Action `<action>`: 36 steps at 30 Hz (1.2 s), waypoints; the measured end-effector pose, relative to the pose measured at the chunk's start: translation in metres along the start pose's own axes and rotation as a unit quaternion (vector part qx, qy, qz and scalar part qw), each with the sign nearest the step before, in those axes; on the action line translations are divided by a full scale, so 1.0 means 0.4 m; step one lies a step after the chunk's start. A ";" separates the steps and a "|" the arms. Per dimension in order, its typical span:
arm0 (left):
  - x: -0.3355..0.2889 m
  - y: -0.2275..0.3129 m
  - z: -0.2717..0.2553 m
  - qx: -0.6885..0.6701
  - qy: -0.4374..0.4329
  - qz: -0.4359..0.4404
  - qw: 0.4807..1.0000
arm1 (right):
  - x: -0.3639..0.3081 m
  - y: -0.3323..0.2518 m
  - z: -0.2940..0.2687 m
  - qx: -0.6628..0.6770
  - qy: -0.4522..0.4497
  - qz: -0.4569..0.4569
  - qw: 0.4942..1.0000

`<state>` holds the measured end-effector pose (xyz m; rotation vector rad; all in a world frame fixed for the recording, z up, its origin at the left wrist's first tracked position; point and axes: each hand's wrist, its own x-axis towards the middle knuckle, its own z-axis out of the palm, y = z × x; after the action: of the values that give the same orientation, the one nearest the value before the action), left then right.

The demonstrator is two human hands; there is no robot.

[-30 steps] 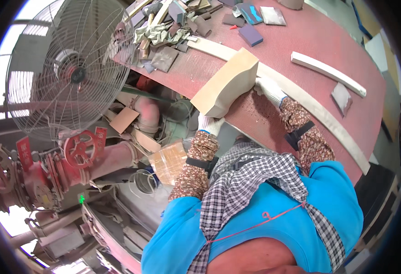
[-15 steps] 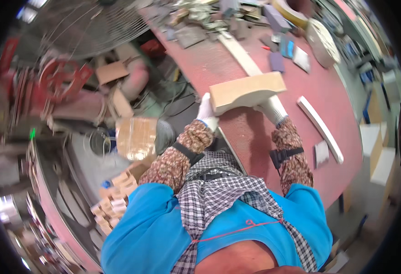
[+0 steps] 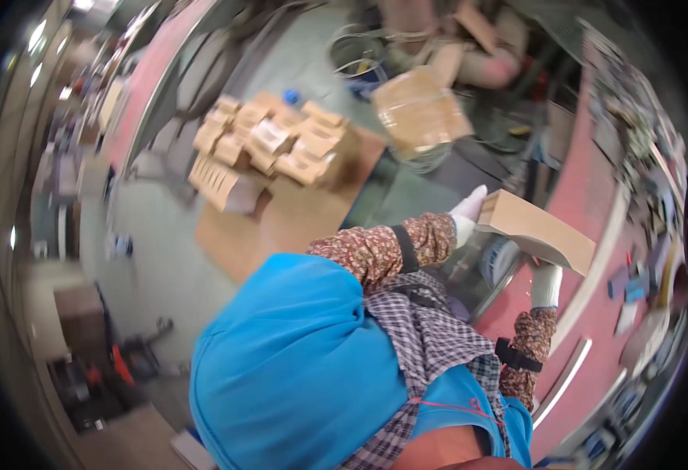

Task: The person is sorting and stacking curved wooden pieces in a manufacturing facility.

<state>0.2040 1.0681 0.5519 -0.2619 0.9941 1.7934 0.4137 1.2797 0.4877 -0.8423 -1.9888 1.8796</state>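
A light wooden block with a curved cut-out along one long edge is held between my two gloved hands, over the near edge of the red workbench. My left hand, in a white glove, grips the block's left end. Under the right part of the block is my right hand, also gloved; its fingers are mostly hidden behind the wood. Floral sleeves with black straps cover both forearms.
On the floor to the left, several similar wooden pieces are piled on a brown board. A taped cardboard box and a bucket stand beyond. The red workbench bears a white strip and scattered scraps.
My view and body have turned left, away from the workbench toward the piled wooden pieces. Both hands still hold the block, which now tilts down to the right.
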 end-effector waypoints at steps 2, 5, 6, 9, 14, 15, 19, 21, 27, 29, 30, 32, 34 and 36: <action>-0.117 0.055 -0.019 0.030 0.077 0.034 0.996 | 0.043 -0.010 0.072 0.025 -0.042 -0.022 0.999; -0.190 0.039 -0.054 -0.070 0.099 0.128 0.984 | 0.086 -0.181 0.130 0.113 -0.059 0.128 0.984; -0.273 0.056 -0.044 -0.109 0.132 0.158 0.973 | 0.080 -0.189 0.171 0.188 -0.086 0.129 0.970; -0.468 0.058 -0.117 -0.154 0.204 0.180 0.950 | 0.042 -0.178 0.305 0.192 -0.173 0.098 0.961; -0.648 0.011 -0.304 -0.237 0.250 0.284 0.895 | -0.028 -0.293 0.593 0.093 -0.307 0.086 0.943; -0.710 0.024 -0.336 -0.270 0.289 0.253 0.883 | -0.061 -0.297 0.658 0.084 -0.336 0.095 0.933; -0.741 -0.070 -0.485 -0.262 0.240 0.371 0.858 | -0.040 -0.230 0.810 -0.096 -0.459 0.003 0.883; -0.831 -0.048 -0.528 -0.310 0.290 0.345 0.837 | -0.069 -0.205 0.924 -0.029 -0.442 0.076 0.894; -0.825 -0.146 -0.672 -0.392 0.240 0.438 0.773 | -0.102 -0.238 1.095 -0.095 -0.509 0.129 0.846; -0.851 -0.140 -0.717 -0.384 0.247 0.448 0.768 | -0.039 -0.142 1.160 -0.122 -0.563 0.082 0.813; -0.850 -0.161 -0.776 -0.389 0.230 0.441 0.775 | -0.081 -0.182 1.200 -0.163 -0.562 0.041 0.810; -0.798 -0.204 -0.805 -0.407 0.205 0.442 0.773 | -0.079 -0.221 1.213 -0.255 -0.588 -0.023 0.767; -0.808 -0.178 -0.834 -0.418 0.232 0.464 0.745 | -0.127 -0.265 1.271 -0.273 -0.558 0.017 0.784; -0.804 -0.169 -0.912 -0.419 0.192 0.486 0.742 | -0.126 -0.255 1.324 -0.282 -0.522 0.050 0.804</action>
<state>0.3121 0.5953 0.4744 -0.8026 0.4911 3.2222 0.1295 0.8209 0.5351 0.1314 -3.3060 2.0315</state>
